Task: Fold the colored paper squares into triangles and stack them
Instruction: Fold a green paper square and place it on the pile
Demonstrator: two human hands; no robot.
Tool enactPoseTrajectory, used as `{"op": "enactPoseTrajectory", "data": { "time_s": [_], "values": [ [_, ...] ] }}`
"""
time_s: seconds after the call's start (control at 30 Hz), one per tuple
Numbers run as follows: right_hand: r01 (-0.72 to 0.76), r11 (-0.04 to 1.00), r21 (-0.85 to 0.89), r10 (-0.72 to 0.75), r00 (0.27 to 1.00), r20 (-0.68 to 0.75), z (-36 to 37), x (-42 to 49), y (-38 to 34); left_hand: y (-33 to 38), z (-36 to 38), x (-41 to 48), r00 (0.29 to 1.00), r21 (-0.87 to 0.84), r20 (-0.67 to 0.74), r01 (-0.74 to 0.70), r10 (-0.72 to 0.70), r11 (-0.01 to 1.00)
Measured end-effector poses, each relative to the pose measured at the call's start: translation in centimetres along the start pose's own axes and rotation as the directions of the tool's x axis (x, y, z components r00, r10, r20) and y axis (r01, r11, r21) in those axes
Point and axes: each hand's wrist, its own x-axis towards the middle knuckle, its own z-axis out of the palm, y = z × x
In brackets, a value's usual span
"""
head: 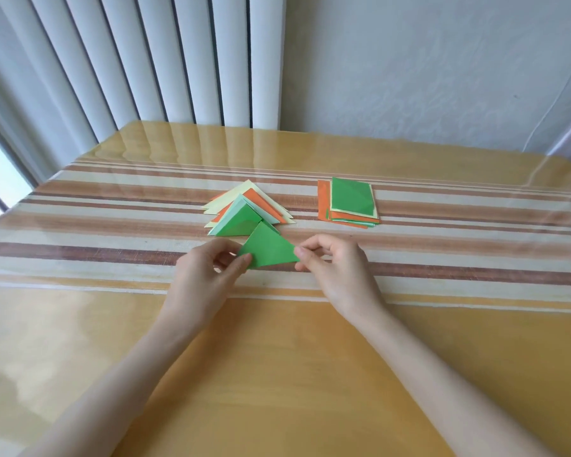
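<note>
Step in hand: one green triangle point(267, 250) is already folded, w/ both hands on it, low over the table point(277, 357); can't tell if it rests on the surface. Left hand point(205, 275) pinches the triangle's left corner, thumb on top & fingers curled beneath. Right hand point(337, 268) pinches the right corner betw. thumb & forefinger, other fingers loosely curled. The apex points away from the person, right at the near edge of the pile of folded triangles point(244, 209), which holds yellow, orange, pale green & green pieces, fanned rather than squared. Well to the right sits the stack of unfolded squares point(350, 201), green sheet on top w/ orange & yellow edges beneath, so plenty is left to fold.

Judgement: the fold looks done, and placing comes next. That prob. calls for moving the triangle fwd a little, laying it on the pile w/ apex matched to the top green piece, then freeing both pinches w/o dragging anything. Paper is light & the table's glossy cover looks slick, so a nudge could slide the fan apart. After that, a new sheet from the squares.
</note>
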Motion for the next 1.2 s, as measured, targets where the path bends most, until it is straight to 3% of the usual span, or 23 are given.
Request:
{"op": "enactPoseTrajectory", "data": {
  "time_s": [0.17,0.37,0.5,0.6,0.9,1.07,1.2],
  "values": [
    [0.147,0.876,-0.459,-0.167,0.986,-0.004,4.6,4.0,-0.8,-1.7,-1.1,2.9,0.996,0.362,-0.089,0.060,-0.029,0.930],
    [0.043,0.727,-0.685,-0.086,0.996,-0.028,6.7,7.3,-0.4,-1.5,-0.3,6.6,0.981,0.405,-0.144,0.177,-0.129,0.897],
    [0.060,0.735,-0.676,-0.172,0.980,-0.099,7.5,7.5,0.3,-1.7,0.6,7.2,0.979,0.518,-0.174,0.179,-0.102,0.836],
    [0.131,0.745,-0.654,-0.165,0.986,0.009,7.2,7.6,0.6,-2.2,0.9,7.5,0.985,0.577,-0.168,0.133,-0.042,0.805],
    [0.175,0.697,-0.695,-0.199,0.979,0.046,7.4,4.7,0.5,-2.7,-0.1,5.9,0.997,0.587,0.039,-0.072,0.061,0.806],
    [0.039,0.742,-0.669,0.122,0.974,0.192,6.7,5.0,-0.1,-3.3,0.4,5.4,0.995,0.582,0.056,-0.097,0.080,0.808],
    [0.088,0.730,-0.678,0.100,0.967,0.233,7.1,5.4,-0.3,-4.1,0.4,5.6,0.988,0.597,0.088,-0.154,0.126,0.787]
  ]
}}
